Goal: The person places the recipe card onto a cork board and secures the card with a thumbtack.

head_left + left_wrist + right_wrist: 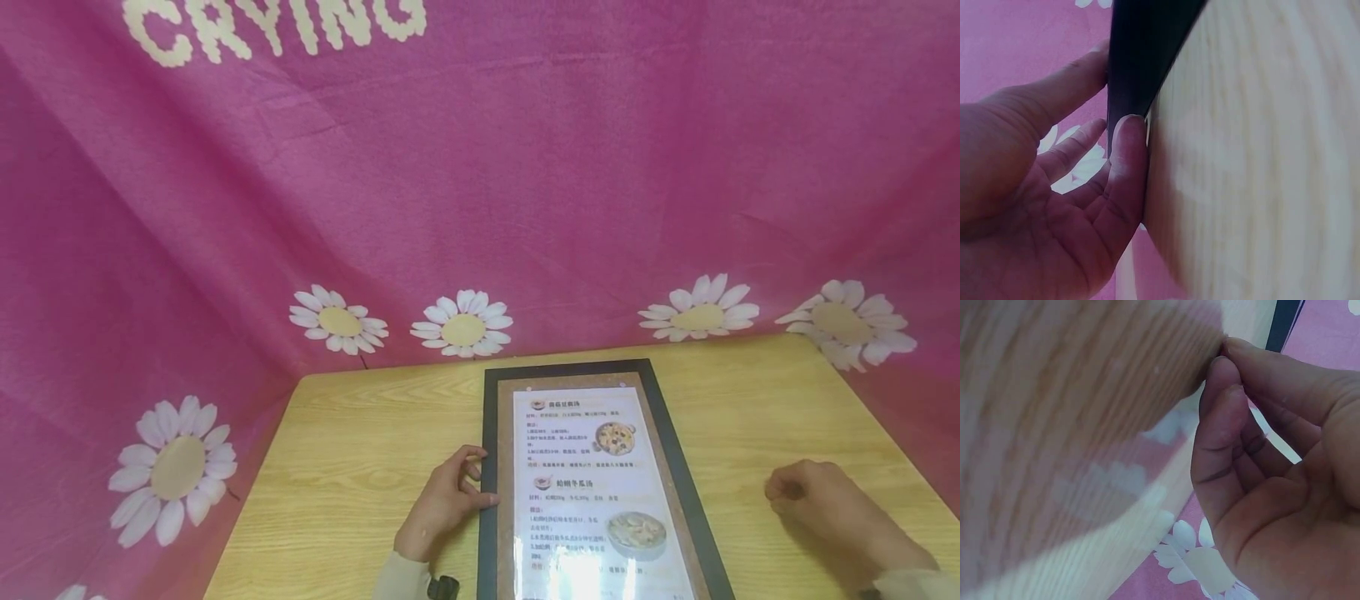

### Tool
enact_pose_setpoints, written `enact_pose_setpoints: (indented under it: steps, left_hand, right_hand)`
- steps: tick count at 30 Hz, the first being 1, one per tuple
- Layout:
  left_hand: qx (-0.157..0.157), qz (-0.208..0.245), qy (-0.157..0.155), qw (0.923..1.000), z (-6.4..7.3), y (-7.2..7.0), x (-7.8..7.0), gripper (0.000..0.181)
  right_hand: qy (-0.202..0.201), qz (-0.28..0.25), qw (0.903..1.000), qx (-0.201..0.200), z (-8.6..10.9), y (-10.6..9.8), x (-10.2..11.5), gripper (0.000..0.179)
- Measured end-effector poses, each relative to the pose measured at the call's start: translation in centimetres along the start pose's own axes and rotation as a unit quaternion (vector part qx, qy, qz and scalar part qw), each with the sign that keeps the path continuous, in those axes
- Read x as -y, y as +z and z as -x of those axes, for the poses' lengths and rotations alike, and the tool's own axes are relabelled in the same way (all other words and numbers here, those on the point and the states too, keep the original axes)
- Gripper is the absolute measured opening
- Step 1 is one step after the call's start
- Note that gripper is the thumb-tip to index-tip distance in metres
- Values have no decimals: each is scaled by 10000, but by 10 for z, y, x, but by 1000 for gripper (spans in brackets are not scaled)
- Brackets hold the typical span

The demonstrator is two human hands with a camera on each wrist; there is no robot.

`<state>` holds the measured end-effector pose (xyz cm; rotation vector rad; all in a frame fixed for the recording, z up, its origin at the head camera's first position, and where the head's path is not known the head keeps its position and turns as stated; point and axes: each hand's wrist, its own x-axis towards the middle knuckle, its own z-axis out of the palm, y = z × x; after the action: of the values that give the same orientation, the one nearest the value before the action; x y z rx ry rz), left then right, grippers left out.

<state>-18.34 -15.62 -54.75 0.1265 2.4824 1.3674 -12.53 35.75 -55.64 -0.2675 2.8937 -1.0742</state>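
Note:
A cork board with a black frame (pixel 490 433) lies flat on the wooden table, bearing a glossy printed recipe sheet (pixel 555 450) with two pictures of soup bowls. My left hand (pixel 444 504) touches the frame's left edge, its thumb on the rim. In the left wrist view, the left fingers (pixel 1127 162) lie loosely bent along the dark side of the frame. To the right of the board, my right hand (pixel 821 504) rests low over the table, apart from the frame. Its fingers are curled, thumb tip against the index finger (pixel 1221 378), with nothing visible between them.
The light wooden table (pixel 345 467) extends to both sides of the board. A pink cloth (pixel 480 183) with white daisies hangs behind it and along the sides. Small pins (pixel 622 385) sit at the sheet's top corners. Glare whitens the sheet's lower part.

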Motion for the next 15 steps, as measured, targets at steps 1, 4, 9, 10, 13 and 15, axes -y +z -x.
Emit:
enact_pose_setpoints:
  steps: [1, 4, 9, 10, 13, 15]
  left_hand:
    - [-2, 2, 17, 10000, 0, 0, 0, 66]
    - [-7, 48, 11, 10000, 0, 0, 0, 65]
    - [-10, 88, 36, 10000, 2, 0, -1, 66]
    - [-13, 95, 40, 9999, 2, 0, -2, 66]
    - [-13, 123, 72, 9999, 3, 0, -2, 66]
    - [-14, 137, 90, 9999, 3, 0, -2, 66]
  right_hand:
    - [-89, 127, 9998, -119, 0, 1, -2, 27]
    - [-282, 453, 9980, -327, -1, 1, -6, 26]
    - [-417, 676, 9963, -339, -2, 2, -5, 25]
    - [-363, 603, 9971, -300, -1, 3, -2, 24]
    - [5, 274, 9996, 78, -1, 5, 12, 18]
    - [425, -115, 9983, 384, 0, 6, 24, 14]
